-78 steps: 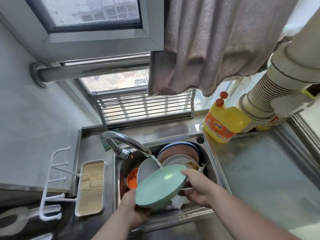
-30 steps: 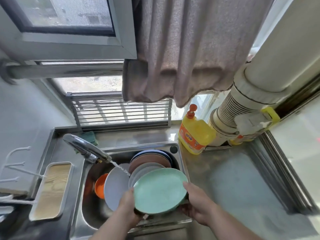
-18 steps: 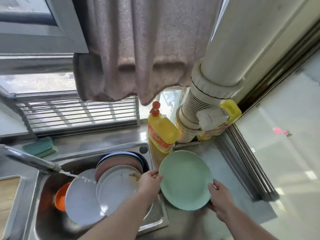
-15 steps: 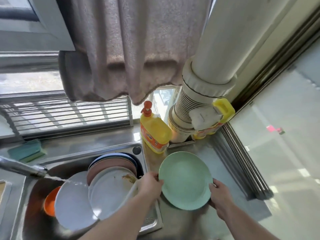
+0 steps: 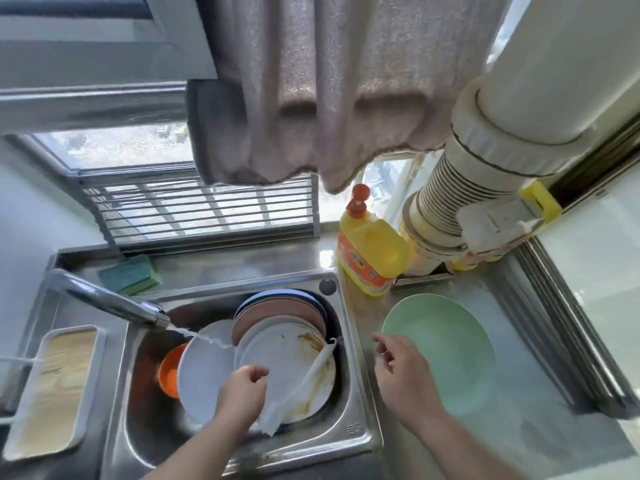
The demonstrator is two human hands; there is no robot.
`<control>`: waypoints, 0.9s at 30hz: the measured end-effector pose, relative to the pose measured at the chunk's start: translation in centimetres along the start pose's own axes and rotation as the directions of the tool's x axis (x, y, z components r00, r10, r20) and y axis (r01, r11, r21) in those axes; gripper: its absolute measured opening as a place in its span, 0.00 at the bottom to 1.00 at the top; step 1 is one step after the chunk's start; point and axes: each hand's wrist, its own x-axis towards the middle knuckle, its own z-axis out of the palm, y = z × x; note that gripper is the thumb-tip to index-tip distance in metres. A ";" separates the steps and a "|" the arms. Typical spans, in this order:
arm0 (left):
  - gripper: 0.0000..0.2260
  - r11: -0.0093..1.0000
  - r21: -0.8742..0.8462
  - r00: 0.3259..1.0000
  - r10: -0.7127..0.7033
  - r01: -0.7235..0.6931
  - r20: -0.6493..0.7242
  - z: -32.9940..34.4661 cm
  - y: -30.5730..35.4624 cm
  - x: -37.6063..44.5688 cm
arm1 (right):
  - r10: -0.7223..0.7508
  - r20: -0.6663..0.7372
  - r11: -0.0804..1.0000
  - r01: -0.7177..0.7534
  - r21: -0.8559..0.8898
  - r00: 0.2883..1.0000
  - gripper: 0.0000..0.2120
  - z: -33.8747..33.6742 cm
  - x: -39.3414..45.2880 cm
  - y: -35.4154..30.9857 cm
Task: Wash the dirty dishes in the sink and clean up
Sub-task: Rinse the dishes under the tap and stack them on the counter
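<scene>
The green plate (image 5: 440,351) lies flat on the steel counter (image 5: 519,393), to the right of the sink (image 5: 349,427), and no hand holds it. The right hand (image 5: 401,372) hangs over the sink's right rim, just beside the plate's left edge, with the fingers loosely curled and empty. The left hand (image 5: 242,389) is over the sink, above the white plates; its fingers are bent, and I cannot tell if they grip a plate's edge or only rest there.

In the sink a stained plate (image 5: 287,365) with brown sauce leans on top, with a white cloth (image 5: 301,386) lying across it. A second white plate (image 5: 204,368) stands to its left, under the water running from the tap (image 5: 104,301). An orange bowl (image 5: 169,370) sits at the left, and brown and blue plates (image 5: 277,310) are stacked at the far side.

A yellow bottle (image 5: 370,251) stands on the counter, far from the green plate, beside a thick pipe (image 5: 485,168). A sponge (image 5: 130,275) lies behind the tap.
</scene>
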 end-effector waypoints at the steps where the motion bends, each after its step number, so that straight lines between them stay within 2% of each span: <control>1: 0.16 0.999 0.017 0.999 -0.037 0.038 -0.036 -1.0 -1.5 0.8 | -0.079 0.077 0.997 0.080 -0.015 0.994 0.18 2.1 0.5 -1.3; 3: 0.18 0.996 0.016 0.994 -0.088 0.089 -0.068 -2.1 -3.8 2.5 | -0.135 0.231 0.989 0.147 -0.035 0.964 0.20 6.3 2.1 -3.4; 5: 0.19 0.996 -0.003 0.995 -0.090 0.090 -0.037 -2.3 -5.2 4.2 | -0.069 0.350 0.989 0.109 -0.098 0.934 0.24 9.9 3.9 -4.7; 7: 0.20 0.997 -0.018 0.997 -0.071 0.072 0.033 -1.9 -5.9 5.4 | -0.007 0.408 0.958 0.123 -0.259 0.913 0.27 12.5 5.5 -5.1; 10: 0.16 0.998 -0.007 0.998 -0.062 0.062 0.020 -0.9 -6.2 6.8 | 0.047 0.422 0.841 0.192 -0.505 0.905 0.29 14.4 6.8 -4.8; 13: 0.07 0.997 0.079 0.999 0.009 -0.005 -0.047 -0.2 -5.8 7.7 | 0.070 0.388 0.743 0.211 -0.635 0.919 0.27 15.0 7.4 -4.5; 16: 0.11 0.981 0.169 0.991 0.106 -0.092 -0.077 -0.2 -5.4 8.2 | 0.020 0.424 0.606 0.326 -0.726 0.906 0.22 15.3 7.3 -3.9; 19: 0.11 0.944 0.301 0.985 0.162 -0.137 -0.059 -0.6 -5.5 9.1 | -0.011 0.506 0.466 0.452 -0.761 0.863 0.15 15.7 6.9 -2.5; 23: 0.07 0.951 0.240 0.978 0.207 -0.196 -0.019 -1.7 -5.7 8.8 | -0.024 0.603 0.313 0.579 -0.753 0.797 0.15 15.5 6.7 -2.1; 25: 0.05 0.967 0.167 0.981 0.195 -0.195 0.013 -2.6 -6.1 8.0 | -0.039 0.644 0.312 0.621 -0.719 0.764 0.14 14.7 6.2 -2.9; 27: 0.07 0.964 0.102 0.967 0.235 -0.244 0.093 -3.4 -6.3 7.2 | -0.106 0.649 0.352 0.639 -0.684 0.753 0.10 13.5 5.5 -3.7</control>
